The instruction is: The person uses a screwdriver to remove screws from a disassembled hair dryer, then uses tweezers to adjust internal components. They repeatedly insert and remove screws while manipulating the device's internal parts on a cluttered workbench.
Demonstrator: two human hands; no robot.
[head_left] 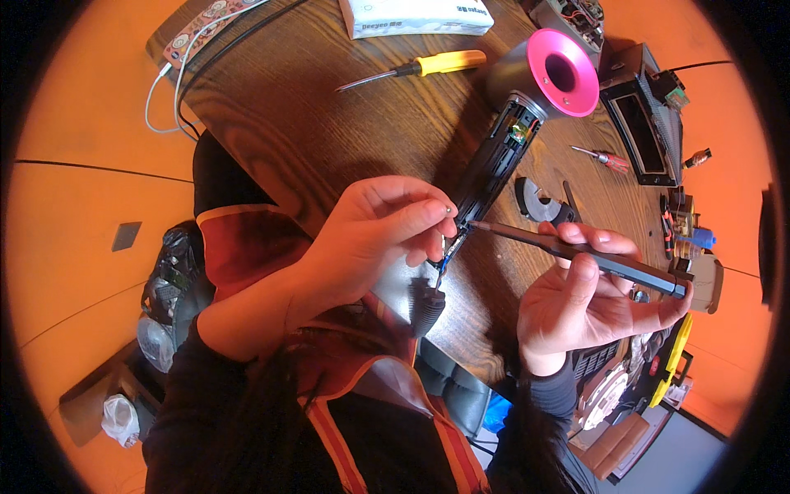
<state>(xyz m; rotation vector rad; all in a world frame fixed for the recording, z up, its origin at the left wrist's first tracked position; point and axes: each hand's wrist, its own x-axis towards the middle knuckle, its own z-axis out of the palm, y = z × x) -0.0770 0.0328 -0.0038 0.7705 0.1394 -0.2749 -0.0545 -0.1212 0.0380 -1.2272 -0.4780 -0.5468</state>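
Note:
A hair dryer (512,78) with a pink-ringed head lies on the wooden table, its dark handle (485,169) opened so that wires and a green circuit board (518,132) show. My left hand (387,230) is closed in a pinch beside the handle's near end; a tiny shiny piece at the fingertips is too small to name. In my right hand (588,296) is a slim dark screwdriver (609,262), its tip reaching the handle's near end. Below that end hangs the black ribbed cord sleeve (426,306).
A yellow-handled screwdriver (448,62) and a white box (415,16) lie farther back. Right of the handle rests a grey curved part (539,200), with a red-handled screwdriver (611,160) beyond. A power strip (206,29) with cables is at the far left, and a dark box-like device (642,119) at right.

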